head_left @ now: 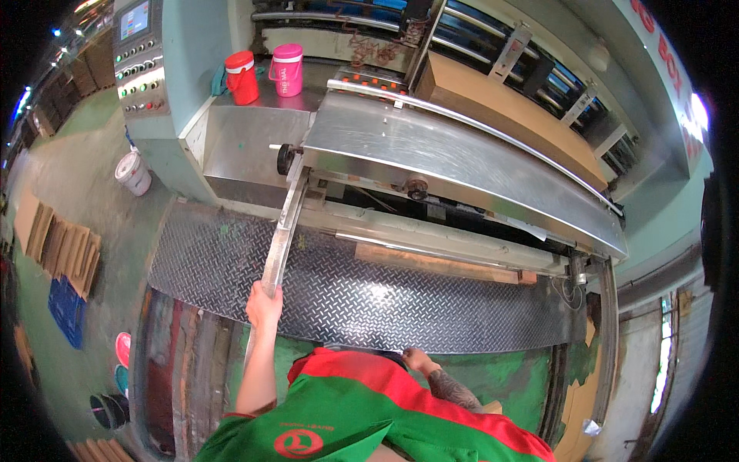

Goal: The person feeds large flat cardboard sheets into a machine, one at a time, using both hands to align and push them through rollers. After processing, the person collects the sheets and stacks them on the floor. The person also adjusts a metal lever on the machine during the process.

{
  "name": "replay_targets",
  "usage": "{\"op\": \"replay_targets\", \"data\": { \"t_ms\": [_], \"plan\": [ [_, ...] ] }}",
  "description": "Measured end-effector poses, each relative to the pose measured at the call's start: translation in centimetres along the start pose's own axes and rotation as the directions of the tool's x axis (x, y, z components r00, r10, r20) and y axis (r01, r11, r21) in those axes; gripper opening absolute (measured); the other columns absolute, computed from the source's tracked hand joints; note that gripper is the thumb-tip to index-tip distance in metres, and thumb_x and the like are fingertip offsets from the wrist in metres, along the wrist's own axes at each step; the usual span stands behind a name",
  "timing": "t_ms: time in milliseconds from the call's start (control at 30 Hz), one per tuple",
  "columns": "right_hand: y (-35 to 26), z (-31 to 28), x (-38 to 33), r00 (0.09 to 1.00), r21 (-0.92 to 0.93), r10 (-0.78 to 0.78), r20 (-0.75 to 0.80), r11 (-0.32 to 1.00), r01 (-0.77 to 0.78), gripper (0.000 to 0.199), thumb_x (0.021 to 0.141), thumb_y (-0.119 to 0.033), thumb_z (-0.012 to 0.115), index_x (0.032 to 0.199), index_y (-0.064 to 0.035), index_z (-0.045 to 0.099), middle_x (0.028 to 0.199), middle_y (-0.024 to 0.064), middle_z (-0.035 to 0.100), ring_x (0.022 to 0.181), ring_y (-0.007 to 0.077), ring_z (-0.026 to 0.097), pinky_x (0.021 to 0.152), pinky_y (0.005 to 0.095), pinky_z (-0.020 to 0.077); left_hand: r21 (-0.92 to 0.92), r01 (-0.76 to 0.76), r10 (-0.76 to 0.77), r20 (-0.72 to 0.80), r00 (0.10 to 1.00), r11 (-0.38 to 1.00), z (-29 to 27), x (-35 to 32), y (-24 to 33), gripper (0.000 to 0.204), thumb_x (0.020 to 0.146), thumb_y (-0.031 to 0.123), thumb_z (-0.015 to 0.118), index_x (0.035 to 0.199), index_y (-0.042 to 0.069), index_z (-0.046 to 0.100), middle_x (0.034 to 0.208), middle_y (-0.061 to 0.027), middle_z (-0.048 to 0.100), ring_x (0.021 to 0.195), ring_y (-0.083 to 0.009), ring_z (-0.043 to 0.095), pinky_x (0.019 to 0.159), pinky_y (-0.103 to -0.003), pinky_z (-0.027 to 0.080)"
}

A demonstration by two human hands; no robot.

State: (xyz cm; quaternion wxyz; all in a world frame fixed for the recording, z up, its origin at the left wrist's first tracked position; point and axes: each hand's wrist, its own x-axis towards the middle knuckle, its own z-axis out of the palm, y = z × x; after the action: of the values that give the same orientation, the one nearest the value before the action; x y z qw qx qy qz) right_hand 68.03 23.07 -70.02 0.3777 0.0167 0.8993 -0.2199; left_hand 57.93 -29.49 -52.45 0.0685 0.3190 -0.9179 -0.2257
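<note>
My left hand (264,306) is wrapped round a long metal rail (283,245) that runs from the machine's table toward me. Close to my body, at the near edge of the diamond-patterned tread plate (362,300), my right hand (416,359) is closed with its fingers curled. What it holds, if anything, is hidden. Beyond the plate stands the machine's long steel table (431,146), with a dark handwheel (286,159) at its left end and a round knob (416,189) on its front. A thick stack of brown cardboard sheets (500,112) lies behind it.
A control panel (138,69) rises at the far left, beside a red jug (242,78) and a pink jug (288,71). A white bucket (133,174), cardboard bundles (65,246) and a blue crate (66,312) occupy the floor at left. Another rail (608,339) extends at right.
</note>
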Motion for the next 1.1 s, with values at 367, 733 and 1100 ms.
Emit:
{"op": "replay_targets", "data": {
  "t_ms": [367, 733, 1100],
  "plan": [
    [1.4, 1.7, -0.1, 0.998, -0.022, 0.051, -0.040, 0.998, -0.052, 0.040, 0.095, -0.038, 0.061, 0.114, -0.0070, 0.078, 0.120, 0.0240, 0.076, 0.113, 0.0454, 0.071, 0.094, 0.0522, 0.0553, -0.004, -0.061, 0.061, -0.019, 0.998, 0.998, 0.0, -0.1, 0.2, 0.055, 0.092, 0.049, 0.075, 0.119, 0.003, 0.059, 0.116, -0.0231, 0.072, 0.104, -0.0481, 0.071, 0.089, -0.059, 0.055],
    [-0.6, 2.5, 0.3, 0.999, 0.031, -0.006, -0.036, 1.000, 0.007, 0.049, 0.099, -0.042, 0.063, 0.132, -0.0062, 0.072, 0.132, 0.0228, 0.073, 0.125, 0.0435, 0.067, 0.106, 0.0501, 0.0524, -0.013, -0.003, 0.004, 0.053, 0.999, 1.000, -0.1, 0.1, 0.3, 0.062, 0.096, 0.058, 0.068, 0.125, 0.004, 0.061, 0.120, -0.0240, 0.072, 0.106, -0.0476, 0.071, 0.092, -0.058, 0.054],
    [0.9, 1.3, 0.6, 0.999, -0.077, 0.035, 0.017, 0.996, -0.034, 0.049, 0.101, -0.043, 0.058, 0.132, -0.0082, 0.072, 0.131, 0.0225, 0.072, 0.125, 0.0432, 0.066, 0.105, 0.0497, 0.0531, -0.036, -0.001, 0.002, 0.037, 0.999, 0.999, -0.3, 0.0, 0.3, 0.062, 0.102, 0.060, 0.060, 0.131, 0.006, 0.063, 0.119, -0.0248, 0.075, 0.109, -0.0476, 0.071, 0.094, -0.057, 0.054]
  ]
}}
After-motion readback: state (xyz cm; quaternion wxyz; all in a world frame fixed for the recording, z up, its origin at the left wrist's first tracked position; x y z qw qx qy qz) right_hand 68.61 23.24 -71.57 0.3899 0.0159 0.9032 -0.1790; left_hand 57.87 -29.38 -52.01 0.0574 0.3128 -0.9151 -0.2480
